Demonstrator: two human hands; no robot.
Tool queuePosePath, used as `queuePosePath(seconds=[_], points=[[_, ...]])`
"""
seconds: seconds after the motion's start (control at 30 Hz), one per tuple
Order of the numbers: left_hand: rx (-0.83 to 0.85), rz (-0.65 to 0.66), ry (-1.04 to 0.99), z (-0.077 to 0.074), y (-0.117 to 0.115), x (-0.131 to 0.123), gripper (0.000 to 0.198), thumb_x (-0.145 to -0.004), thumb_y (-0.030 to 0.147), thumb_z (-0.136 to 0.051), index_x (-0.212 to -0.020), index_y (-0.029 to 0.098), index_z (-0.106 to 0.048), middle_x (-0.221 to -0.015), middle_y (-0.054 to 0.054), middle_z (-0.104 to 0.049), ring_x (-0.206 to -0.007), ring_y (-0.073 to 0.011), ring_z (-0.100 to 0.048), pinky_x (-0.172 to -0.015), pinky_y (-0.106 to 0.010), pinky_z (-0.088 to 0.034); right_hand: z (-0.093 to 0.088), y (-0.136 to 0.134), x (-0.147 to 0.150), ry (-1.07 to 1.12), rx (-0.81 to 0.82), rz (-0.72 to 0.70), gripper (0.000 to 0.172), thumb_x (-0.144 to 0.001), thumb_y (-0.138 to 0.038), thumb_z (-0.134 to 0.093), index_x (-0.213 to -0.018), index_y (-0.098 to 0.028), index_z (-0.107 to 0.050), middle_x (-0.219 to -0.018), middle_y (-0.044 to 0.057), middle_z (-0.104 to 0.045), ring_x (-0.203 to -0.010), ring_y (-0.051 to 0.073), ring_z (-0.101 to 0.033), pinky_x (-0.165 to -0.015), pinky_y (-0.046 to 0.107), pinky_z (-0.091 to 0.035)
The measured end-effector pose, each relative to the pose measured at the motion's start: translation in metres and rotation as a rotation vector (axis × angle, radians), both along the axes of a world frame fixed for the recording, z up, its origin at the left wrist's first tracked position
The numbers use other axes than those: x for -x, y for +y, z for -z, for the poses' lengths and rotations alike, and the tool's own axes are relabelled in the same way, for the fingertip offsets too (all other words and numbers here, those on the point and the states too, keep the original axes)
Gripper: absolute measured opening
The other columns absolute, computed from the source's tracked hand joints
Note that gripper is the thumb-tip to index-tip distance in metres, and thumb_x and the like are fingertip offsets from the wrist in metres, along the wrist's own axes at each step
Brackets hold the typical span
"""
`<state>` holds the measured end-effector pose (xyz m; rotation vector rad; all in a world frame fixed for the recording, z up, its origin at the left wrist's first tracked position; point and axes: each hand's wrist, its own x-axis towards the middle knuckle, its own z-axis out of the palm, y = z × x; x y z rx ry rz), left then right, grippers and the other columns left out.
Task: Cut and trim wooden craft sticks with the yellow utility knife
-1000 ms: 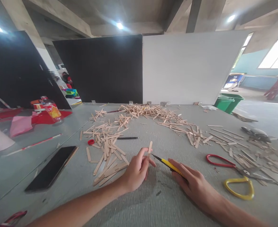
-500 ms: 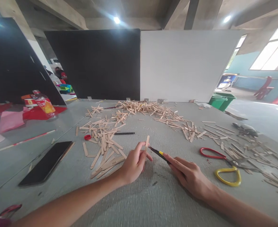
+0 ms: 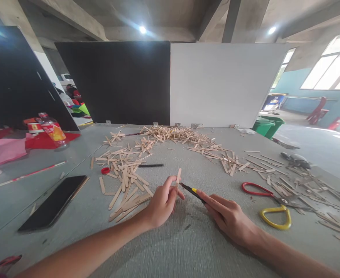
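My left hand (image 3: 161, 204) pinches a short wooden craft stick (image 3: 178, 175) upright on the grey table (image 3: 187, 247). My right hand (image 3: 229, 218) grips a yellow and black utility knife (image 3: 192, 190), its blade tip pointing at the base of that stick. A loose pile of craft sticks (image 3: 126, 177) lies just left of my left hand.
More sticks (image 3: 181, 135) spread along the back by a black and a white board. Red and yellow handled scissors (image 3: 269, 204) lie right of my right hand. A black phone (image 3: 52, 202), a red cap (image 3: 105, 170), a black pen (image 3: 151, 165) and a bottle (image 3: 51, 131) sit to the left.
Both hands keep their grips. The knife tip has crept closer to the stick, and the view has shifted slightly.
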<state>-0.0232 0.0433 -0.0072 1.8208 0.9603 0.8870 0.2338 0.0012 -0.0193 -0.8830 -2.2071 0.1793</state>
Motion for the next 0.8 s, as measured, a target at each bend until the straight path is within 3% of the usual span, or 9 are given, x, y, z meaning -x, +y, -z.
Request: queuePosePath(seconds=[0.37,0.53,0.7,0.8], points=[[-0.021,0.004,0.017,-0.002,0.0,-0.002,0.028,-0.112,0.04,-0.035,-0.131,0.022,-0.046,-0.089,-0.002,-0.073,-0.045,-0.0093,-0.05,-0.047,-0.021,-0.041,0.004,0.0,-0.003,-0.01,0.03,0.014,0.048,-0.112,-0.022,-0.04,-0.159,-0.019,-0.048,-0.083,0.003,-0.066,-0.062,0.012,-0.056,-0.06,0.021,-0.05],[-0.046,0.004,0.053,0.001,0.0,-0.002,0.03,-0.112,0.041,-0.035,-0.133,0.022,-0.044,-0.087,-0.001,-0.07,-0.045,-0.0089,-0.048,-0.046,-0.02,-0.038,-0.002,-0.003,0.005,0.067,0.143,0.058,0.046,-0.11,-0.026,-0.04,-0.149,-0.011,-0.06,-0.078,0.003,-0.066,-0.06,0.012,-0.055,-0.059,0.021,-0.049],[-0.055,0.0,0.093,0.005,0.001,-0.001,0.032,-0.112,0.045,-0.036,-0.132,0.021,-0.043,-0.08,0.001,-0.065,-0.049,-0.01,-0.047,-0.049,-0.021,-0.036,-0.014,-0.012,0.022,0.167,0.328,0.182,0.047,-0.109,-0.033,-0.042,-0.14,-0.011,-0.069,-0.061,-0.005,-0.049,-0.051,0.011,-0.04,-0.051,0.021,-0.04],[-0.058,0.01,0.121,0.005,0.0,0.0,0.038,-0.112,0.049,-0.035,-0.136,0.021,-0.042,-0.082,0.001,-0.065,-0.052,-0.0111,-0.046,-0.051,-0.022,-0.036,-0.019,-0.019,0.028,0.184,0.374,0.226,0.048,-0.108,-0.036,-0.041,-0.139,-0.013,-0.07,-0.061,-0.005,-0.047,-0.05,0.011,-0.035,-0.048,0.021,-0.036]])
